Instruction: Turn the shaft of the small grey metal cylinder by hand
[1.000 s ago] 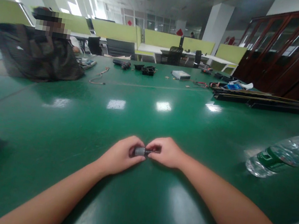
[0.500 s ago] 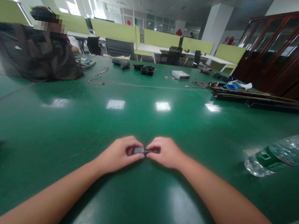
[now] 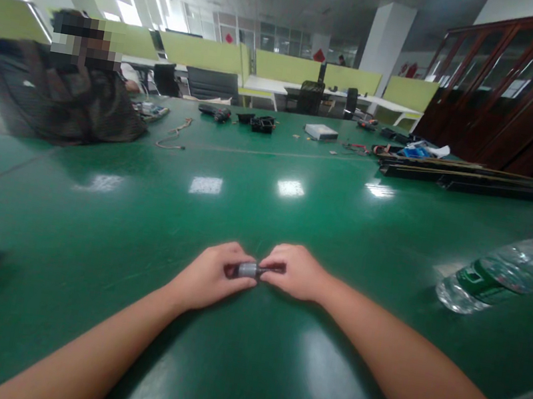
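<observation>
My left hand (image 3: 213,279) is closed around a small grey cylindrical piece (image 3: 248,269), pinching it between thumb and fingers just above the green table (image 3: 241,357). From its right end runs a thin dark rod-like part (image 3: 271,270). My right hand (image 3: 294,271) pinches that thin part between thumb and fingertips, close beside the left fingertips. The piece lies roughly level, pointing left to right. Fingers cover both its ends, and its exact kind cannot be made out.
A water bottle (image 3: 491,279) lies tilted on the right. A dark bag (image 3: 73,105) stands at the far left, a person behind it. Along the back are a cable (image 3: 172,137), black parts (image 3: 262,124), a white box (image 3: 321,132) and long black rails (image 3: 462,178).
Both hands stay in nearly the same place. The grey piece looks slightly turned, with more of its light side showing between the left thumb and fingers.
</observation>
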Motion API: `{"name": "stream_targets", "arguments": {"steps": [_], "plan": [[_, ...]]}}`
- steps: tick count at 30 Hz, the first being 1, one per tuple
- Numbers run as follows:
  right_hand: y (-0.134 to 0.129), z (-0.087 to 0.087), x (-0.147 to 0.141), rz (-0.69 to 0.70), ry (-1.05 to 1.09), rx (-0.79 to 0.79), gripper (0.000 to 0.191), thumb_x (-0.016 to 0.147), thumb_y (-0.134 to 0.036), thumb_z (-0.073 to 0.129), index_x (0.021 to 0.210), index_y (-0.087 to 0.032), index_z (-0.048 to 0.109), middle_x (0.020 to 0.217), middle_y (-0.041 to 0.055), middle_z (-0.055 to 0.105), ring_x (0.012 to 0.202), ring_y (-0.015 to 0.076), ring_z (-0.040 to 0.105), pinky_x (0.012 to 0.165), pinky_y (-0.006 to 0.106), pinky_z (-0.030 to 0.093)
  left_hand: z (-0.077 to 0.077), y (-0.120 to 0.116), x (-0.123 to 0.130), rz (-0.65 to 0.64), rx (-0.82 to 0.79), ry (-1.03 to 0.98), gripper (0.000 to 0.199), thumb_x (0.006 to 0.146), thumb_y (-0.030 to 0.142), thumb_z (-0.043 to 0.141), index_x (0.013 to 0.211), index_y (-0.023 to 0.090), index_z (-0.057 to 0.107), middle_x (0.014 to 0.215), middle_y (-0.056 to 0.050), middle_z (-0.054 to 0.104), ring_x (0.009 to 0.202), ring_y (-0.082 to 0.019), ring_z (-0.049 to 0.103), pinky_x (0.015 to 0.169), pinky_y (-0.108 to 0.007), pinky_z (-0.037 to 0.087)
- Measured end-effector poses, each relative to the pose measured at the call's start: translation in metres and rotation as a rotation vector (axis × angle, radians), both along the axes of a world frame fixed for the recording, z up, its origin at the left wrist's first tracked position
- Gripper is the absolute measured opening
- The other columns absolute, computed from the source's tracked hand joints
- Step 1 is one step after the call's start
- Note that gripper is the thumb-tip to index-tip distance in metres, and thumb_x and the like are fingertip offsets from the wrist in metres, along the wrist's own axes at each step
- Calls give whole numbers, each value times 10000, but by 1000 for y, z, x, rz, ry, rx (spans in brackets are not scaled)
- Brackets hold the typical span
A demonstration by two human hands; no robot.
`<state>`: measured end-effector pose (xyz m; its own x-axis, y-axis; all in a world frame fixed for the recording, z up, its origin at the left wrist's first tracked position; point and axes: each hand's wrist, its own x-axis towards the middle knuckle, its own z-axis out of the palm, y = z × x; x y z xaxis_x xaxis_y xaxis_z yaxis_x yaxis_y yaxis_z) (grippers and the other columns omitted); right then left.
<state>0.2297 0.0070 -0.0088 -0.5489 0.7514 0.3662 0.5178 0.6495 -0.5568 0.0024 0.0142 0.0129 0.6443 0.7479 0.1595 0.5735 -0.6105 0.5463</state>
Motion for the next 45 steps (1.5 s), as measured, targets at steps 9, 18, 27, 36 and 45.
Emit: {"name": "stream_targets", "arguments": {"steps": [9,18,27,36,45], "plan": [[-2,4,3,7,-31,5,141,813,-214,693,936,-183,753,867,35,709,796,146,616,724,241,442,2,0,0,-6,10,13,309,835,429,680,1077,246,736,856,-25,623,736,-160,576,680,-256,437],[-1,4,10,12,-50,3,134,792,-209,700,913,-175,748,837,34,698,785,149,608,721,247,436,1,0,1,-5,11,12,272,829,405,695,1033,229,737,864,-24,625,749,-160,576,682,-256,436],[0,4,16,3,-59,7,119,773,-207,710,881,-177,749,802,29,681,756,141,598,708,244,433,3,0,0,-6,2,15,290,828,424,694,1030,221,743,836,-21,610,722,-155,567,660,-251,428],[-2,10,20,-7,-65,-23,101,760,-198,716,852,-171,749,775,23,672,711,129,591,679,238,433,1,0,0,-4,18,9,313,827,441,692,1046,223,743,831,-20,607,713,-153,570,656,-245,437],[-1,10,26,-12,-57,-71,116,752,-202,722,861,-175,753,804,25,689,726,129,613,691,239,452,0,0,-1,3,13,4,324,822,447,695,1047,219,743,827,-23,613,706,-153,567,651,-247,433]]}}
